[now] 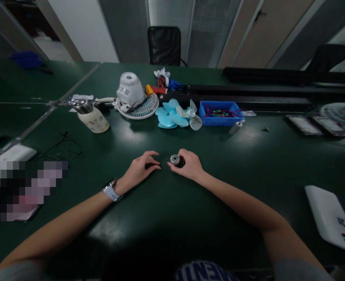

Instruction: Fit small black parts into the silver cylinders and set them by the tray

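My right hand [189, 164] is closed around a small round metal cylinder [175, 159], its ringed end facing up. Thumb and fingers grip it from the sides, and the palm side of it is hidden. A short distance to the left, my left hand [145, 167] rests over the table with thumb and fingers apart and curved, holding nothing that I can see. A watch with a pale band [112, 190] is on that wrist. Both hands are low over the dark green tabletop [172, 203].
A white fan [130, 91], light blue fan blades [169, 115] and a blue bin of wires [221, 114] stand behind the hands. A grey cylinder [236, 127] lies by the bin. A decorated cup of tools [93, 120] leans at left; a white casing [330, 216] lies at right.
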`<action>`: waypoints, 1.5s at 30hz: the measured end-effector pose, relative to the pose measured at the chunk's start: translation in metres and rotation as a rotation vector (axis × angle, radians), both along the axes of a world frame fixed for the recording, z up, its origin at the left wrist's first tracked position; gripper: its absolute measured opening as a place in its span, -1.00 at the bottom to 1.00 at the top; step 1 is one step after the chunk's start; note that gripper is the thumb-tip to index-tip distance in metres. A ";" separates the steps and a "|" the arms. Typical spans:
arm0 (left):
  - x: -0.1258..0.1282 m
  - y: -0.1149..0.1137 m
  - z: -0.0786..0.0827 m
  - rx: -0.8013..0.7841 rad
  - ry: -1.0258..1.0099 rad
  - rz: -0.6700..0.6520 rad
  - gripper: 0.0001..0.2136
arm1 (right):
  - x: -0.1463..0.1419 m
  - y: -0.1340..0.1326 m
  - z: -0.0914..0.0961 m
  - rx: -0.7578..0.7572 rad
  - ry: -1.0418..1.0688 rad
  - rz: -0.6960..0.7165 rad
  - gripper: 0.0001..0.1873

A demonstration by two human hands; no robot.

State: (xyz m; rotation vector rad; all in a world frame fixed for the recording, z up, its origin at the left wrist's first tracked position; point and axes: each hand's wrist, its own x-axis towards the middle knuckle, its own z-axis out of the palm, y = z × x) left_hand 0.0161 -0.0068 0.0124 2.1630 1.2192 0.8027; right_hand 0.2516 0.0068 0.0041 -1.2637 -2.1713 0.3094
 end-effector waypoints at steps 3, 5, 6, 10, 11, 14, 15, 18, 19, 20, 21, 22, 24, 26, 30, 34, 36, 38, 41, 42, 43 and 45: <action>-0.003 0.002 -0.003 -0.011 0.001 -0.035 -0.50 | -0.001 0.000 -0.002 0.022 -0.024 0.007 -0.65; -0.004 0.004 -0.003 -0.023 -0.005 -0.041 -0.48 | 0.001 0.001 -0.002 0.041 -0.041 0.013 -0.64; -0.005 0.005 -0.003 -0.080 -0.019 -0.023 -0.48 | 0.005 0.002 -0.003 0.053 -0.055 0.018 -0.63; -0.008 0.007 -0.003 -0.225 -0.083 0.048 -0.64 | 0.041 0.019 -0.002 0.100 -0.137 -0.037 -0.62; -0.008 0.008 -0.003 -0.241 -0.101 0.058 -0.68 | 0.054 0.026 -0.001 0.104 -0.153 -0.097 -0.61; -0.008 0.009 -0.001 -0.259 -0.135 0.073 -0.73 | 0.097 0.056 -0.001 0.101 -0.165 -0.362 -0.57; -0.008 0.008 0.000 -0.259 -0.138 0.076 -0.74 | 0.110 0.067 -0.001 0.092 -0.159 -0.447 -0.56; -0.009 0.008 -0.001 -0.258 -0.137 0.079 -0.74 | 0.138 0.091 -0.004 0.044 -0.132 -0.619 -0.54; -0.010 0.008 -0.002 -0.262 -0.143 0.081 -0.75 | 0.143 0.095 -0.005 0.034 -0.119 -0.651 -0.53; -0.011 0.008 -0.003 -0.269 -0.157 0.085 -0.75 | 0.145 0.096 -0.005 0.046 -0.105 -0.679 -0.50; -0.012 0.008 -0.004 -0.275 -0.180 0.096 -0.76 | 0.144 0.093 -0.005 0.086 -0.092 -0.701 -0.45; -0.012 0.009 -0.005 -0.279 -0.209 0.111 -0.77 | 0.140 0.088 -0.005 0.151 -0.082 -0.717 -0.38; -0.013 0.011 -0.006 -0.276 -0.268 0.155 -0.78 | 0.121 0.069 -0.002 0.284 -0.078 -0.673 -0.33; -0.012 0.013 -0.006 -0.267 -0.298 0.192 -0.78 | 0.091 0.046 0.004 0.285 -0.104 -0.435 -0.43; -0.012 0.014 -0.006 -0.255 -0.295 0.219 -0.79 | 0.017 0.016 0.009 -0.057 -0.132 0.214 -0.46; -0.011 0.012 -0.005 -0.236 -0.271 0.215 -0.79 | -0.034 0.022 -0.004 -0.104 -0.145 0.373 -0.56; -0.010 0.012 -0.004 -0.224 -0.252 0.207 -0.78 | -0.040 0.030 -0.009 -0.086 -0.141 0.383 -0.69; -0.010 0.012 -0.001 -0.215 -0.233 0.201 -0.78 | -0.028 0.036 -0.006 -0.057 -0.116 0.364 -0.76; -0.010 0.012 0.002 -0.214 -0.210 0.197 -0.78 | 0.022 0.046 0.010 0.026 -0.030 0.192 -0.74; -0.010 0.012 0.002 -0.216 -0.203 0.192 -0.78 | 0.044 0.050 0.017 0.058 0.012 0.081 -0.72; -0.011 0.012 0.002 -0.219 -0.195 0.184 -0.78 | 0.067 0.056 0.024 0.088 0.055 -0.053 -0.69; -0.012 0.012 0.000 -0.223 -0.177 0.171 -0.78 | 0.111 0.070 0.034 0.167 0.098 -0.310 -0.62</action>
